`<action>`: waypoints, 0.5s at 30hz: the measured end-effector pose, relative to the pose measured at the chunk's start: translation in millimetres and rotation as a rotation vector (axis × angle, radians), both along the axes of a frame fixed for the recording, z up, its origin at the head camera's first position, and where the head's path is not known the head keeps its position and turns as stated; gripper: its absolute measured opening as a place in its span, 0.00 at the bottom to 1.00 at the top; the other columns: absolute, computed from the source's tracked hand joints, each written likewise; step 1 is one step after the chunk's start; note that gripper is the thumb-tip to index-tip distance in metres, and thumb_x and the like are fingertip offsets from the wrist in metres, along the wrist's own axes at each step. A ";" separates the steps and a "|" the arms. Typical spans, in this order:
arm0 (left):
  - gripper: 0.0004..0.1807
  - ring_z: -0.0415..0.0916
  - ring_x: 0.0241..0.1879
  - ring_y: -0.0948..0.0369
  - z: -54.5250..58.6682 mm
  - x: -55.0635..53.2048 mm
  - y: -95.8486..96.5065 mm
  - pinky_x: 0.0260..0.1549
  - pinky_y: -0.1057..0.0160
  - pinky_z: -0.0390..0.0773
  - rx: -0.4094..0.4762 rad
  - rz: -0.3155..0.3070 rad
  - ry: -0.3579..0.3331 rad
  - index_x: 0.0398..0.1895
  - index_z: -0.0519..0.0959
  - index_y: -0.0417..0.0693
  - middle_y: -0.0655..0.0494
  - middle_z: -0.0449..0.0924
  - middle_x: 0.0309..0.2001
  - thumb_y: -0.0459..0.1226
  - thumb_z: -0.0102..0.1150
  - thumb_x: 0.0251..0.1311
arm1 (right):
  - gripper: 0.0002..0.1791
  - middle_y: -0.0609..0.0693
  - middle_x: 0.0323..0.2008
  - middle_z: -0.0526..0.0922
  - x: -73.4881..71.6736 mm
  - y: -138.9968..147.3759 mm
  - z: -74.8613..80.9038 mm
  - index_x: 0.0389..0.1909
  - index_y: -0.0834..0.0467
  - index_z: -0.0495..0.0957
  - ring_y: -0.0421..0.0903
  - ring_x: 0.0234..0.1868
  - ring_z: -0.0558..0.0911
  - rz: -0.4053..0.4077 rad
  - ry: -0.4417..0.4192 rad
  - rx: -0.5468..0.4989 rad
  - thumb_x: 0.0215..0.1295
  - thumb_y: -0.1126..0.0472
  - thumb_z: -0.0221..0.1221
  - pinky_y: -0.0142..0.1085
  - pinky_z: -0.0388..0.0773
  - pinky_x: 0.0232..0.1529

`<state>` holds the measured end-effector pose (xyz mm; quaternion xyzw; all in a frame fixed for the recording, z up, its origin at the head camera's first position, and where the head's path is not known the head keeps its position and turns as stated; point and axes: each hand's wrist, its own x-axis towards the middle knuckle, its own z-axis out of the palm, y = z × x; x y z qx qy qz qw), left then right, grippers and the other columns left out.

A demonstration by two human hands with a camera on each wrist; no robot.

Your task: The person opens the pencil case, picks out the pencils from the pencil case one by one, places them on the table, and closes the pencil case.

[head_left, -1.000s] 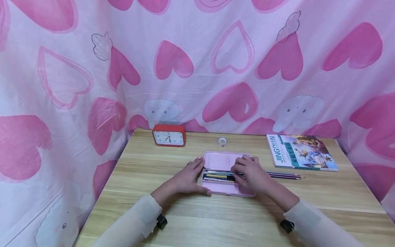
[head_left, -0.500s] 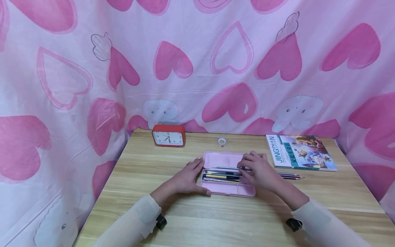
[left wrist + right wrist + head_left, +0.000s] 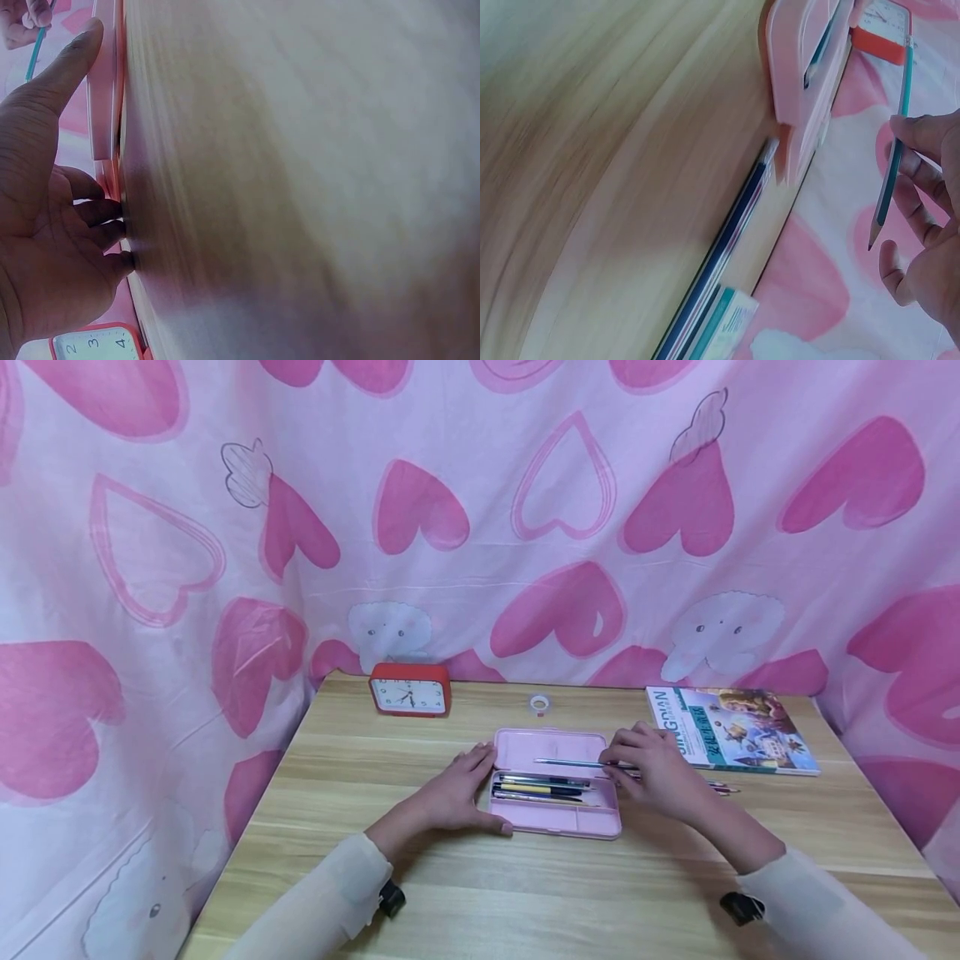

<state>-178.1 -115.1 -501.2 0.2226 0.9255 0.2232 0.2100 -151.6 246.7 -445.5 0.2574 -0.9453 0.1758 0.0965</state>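
Observation:
A pink pencil case [image 3: 531,816] lies with its lid raised back on the table, with several pens and pencils [image 3: 542,791] in its rear compartment. My left hand [image 3: 453,795] rests against the case's left end, thumb straight along the front edge and fingers at the back corner. Above the case's right side, my right hand [image 3: 654,770] pinches a green pencil [image 3: 889,178] between thumb and fingers. That pencil is off the table, its sharpened tip pointing right. More pencils [image 3: 721,251] lie on the table right of the case, partly behind my right hand in the head view.
A red alarm clock [image 3: 410,690] stands at the back left. A small roll of tape [image 3: 539,703] lies behind the case. At the back right is a book [image 3: 738,731] with a colourful cover. A pink heart-patterned curtain [image 3: 450,593] hangs around the table [image 3: 450,893].
My right hand has drawn the green pencil up out of the case and shifted to the right with it. The left hand has stayed in place.

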 end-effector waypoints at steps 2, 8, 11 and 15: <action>0.76 0.36 0.93 0.51 0.7 0.2 0.0 0.90 0.40 0.49 0.003 0.000 -0.004 0.93 0.44 0.61 0.60 0.38 0.94 0.78 0.74 0.48 | 0.12 0.40 0.40 0.87 1.0 5.5 0.5 0.42 0.44 0.93 0.44 0.47 0.74 -0.002 0.008 0.000 0.63 0.64 0.79 0.45 0.60 0.47; 0.76 0.36 0.93 0.49 -0.2 -1.3 0.3 0.89 0.38 0.50 0.010 0.009 -0.013 0.93 0.44 0.61 0.60 0.38 0.94 0.78 0.74 0.48 | 0.12 0.40 0.39 0.88 3.2 24.6 -1.2 0.40 0.46 0.93 0.43 0.44 0.75 0.002 0.062 -0.012 0.61 0.67 0.79 0.44 0.58 0.44; 0.76 0.36 0.93 0.49 0.0 -1.5 0.4 0.89 0.37 0.50 0.009 0.010 -0.012 0.93 0.44 0.62 0.60 0.38 0.94 0.78 0.74 0.48 | 0.14 0.40 0.39 0.88 4.5 35.8 -2.8 0.40 0.46 0.92 0.44 0.44 0.75 -0.008 0.084 -0.001 0.61 0.68 0.79 0.45 0.59 0.45; 0.77 0.36 0.93 0.49 0.7 -0.4 0.4 0.89 0.37 0.51 0.010 0.012 -0.016 0.93 0.44 0.62 0.60 0.38 0.94 0.78 0.74 0.47 | 0.17 0.41 0.40 0.89 7.7 50.5 -6.4 0.40 0.45 0.92 0.45 0.44 0.75 -0.033 0.095 0.016 0.58 0.70 0.80 0.46 0.60 0.43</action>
